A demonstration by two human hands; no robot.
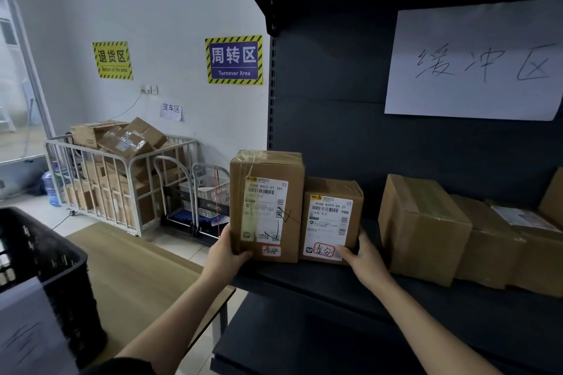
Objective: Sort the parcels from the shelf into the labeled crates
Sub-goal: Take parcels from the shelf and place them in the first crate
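- Dark metal shelf (304,275) fills the right of the head view, with a wooden table (134,271) and a black crate (51,265) to its left.
- Two parcels stand touching at the shelf's front edge: a tall box (267,207) and a shorter box (332,219).
- Risk, as I judge it: lifted as a pair, the boxes could slide apart and one could drop off the edge.
- Left hand (227,254) clasps the tall box's lower left corner.
- Right hand (364,256) presses partly open against the shorter box's lower right side.
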